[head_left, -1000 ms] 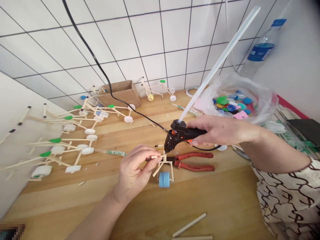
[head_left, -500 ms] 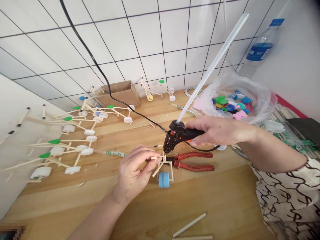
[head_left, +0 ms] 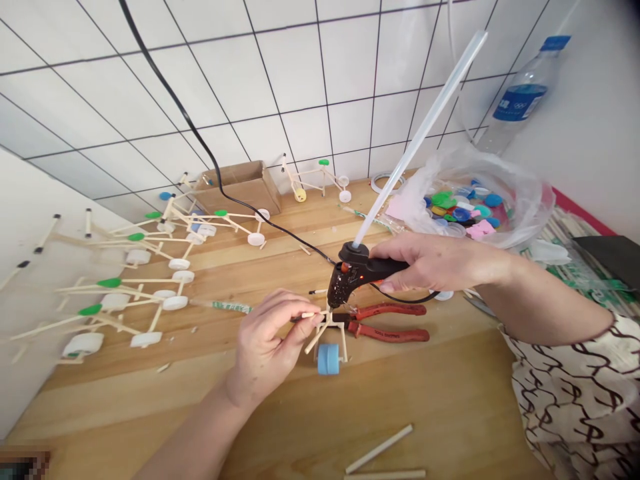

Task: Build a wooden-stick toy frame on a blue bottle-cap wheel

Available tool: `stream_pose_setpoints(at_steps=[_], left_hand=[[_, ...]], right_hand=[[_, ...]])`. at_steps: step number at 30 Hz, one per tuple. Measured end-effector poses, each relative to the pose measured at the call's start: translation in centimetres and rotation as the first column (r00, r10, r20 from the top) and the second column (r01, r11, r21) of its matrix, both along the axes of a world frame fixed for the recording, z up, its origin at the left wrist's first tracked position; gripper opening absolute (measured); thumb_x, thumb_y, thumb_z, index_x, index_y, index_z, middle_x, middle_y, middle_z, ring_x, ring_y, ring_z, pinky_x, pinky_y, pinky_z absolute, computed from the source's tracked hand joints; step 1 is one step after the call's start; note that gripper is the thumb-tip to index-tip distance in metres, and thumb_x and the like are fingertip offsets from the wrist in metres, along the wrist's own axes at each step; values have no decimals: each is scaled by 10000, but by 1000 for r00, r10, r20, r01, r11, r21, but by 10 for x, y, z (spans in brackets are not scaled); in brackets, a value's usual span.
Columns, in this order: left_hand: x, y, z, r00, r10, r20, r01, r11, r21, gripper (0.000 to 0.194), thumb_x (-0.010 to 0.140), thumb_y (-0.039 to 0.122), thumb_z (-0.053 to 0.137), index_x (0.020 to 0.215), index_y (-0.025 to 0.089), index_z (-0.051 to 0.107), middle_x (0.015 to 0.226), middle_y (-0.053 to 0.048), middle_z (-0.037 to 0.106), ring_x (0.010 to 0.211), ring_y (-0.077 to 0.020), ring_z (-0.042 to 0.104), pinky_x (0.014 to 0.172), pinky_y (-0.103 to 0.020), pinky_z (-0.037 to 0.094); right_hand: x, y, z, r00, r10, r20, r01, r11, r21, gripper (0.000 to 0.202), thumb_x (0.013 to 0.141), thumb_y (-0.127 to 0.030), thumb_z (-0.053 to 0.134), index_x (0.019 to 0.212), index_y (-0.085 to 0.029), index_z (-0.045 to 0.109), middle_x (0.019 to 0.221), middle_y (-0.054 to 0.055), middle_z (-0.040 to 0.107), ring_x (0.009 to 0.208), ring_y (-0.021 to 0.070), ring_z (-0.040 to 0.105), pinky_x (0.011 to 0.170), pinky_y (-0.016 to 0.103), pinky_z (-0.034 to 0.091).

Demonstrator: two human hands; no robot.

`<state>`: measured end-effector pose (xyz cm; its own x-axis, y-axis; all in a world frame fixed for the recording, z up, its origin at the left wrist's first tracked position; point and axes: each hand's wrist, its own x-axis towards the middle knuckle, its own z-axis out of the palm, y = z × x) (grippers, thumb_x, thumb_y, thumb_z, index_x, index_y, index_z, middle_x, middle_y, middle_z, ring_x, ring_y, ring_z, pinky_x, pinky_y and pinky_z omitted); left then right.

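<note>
While my left hand (head_left: 270,343) pinches a thin, pale wooden stick (head_left: 309,315) between thumb and fingers, my right hand (head_left: 435,262) grips the handle of a black, white-speckled glue gun (head_left: 344,279), its nozzle at the upper joint of a small frame of pale wooden sticks (head_left: 318,338). That frame is between my hands, over the worktop (head_left: 280,433), a blue plastic roller (head_left: 329,359) set between its legs. I judge it light and stiff but fragile at the joints, best taken by its bare sticks, clear of glue. Just beside it lie red-handled metal pliers (head_left: 390,333); farther left stand white-wheeled stick models (head_left: 175,303).
</note>
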<state>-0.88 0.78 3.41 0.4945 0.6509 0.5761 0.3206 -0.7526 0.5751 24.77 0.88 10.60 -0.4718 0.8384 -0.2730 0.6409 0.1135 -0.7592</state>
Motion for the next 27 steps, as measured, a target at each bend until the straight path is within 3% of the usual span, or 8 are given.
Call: stream_pose_setpoints(at_steps=[11,27], left_hand=[[0,0,-1,1000,18,5,-17,1000,-23,84,798,108,622,793,190,639,722,-8,676,685,-135,628,639,-258,505],[-1,0,-2,1000,-21,4,21,1000,1,113,787,65,628,816,174,638,743,0,665,714,-120,616,661,-240,495]], right_hand=[[0,0,-2,999,38,-19,-37,999,34,147,751,-271,615,868,-195,661,652,-19,542,684,151,482,643,262,377],[4,3,-8,999,26,-40,-30,995,-95,210,788,-264,566,980,-178,581,645,-47,450,551,78,392,510,204,298]])
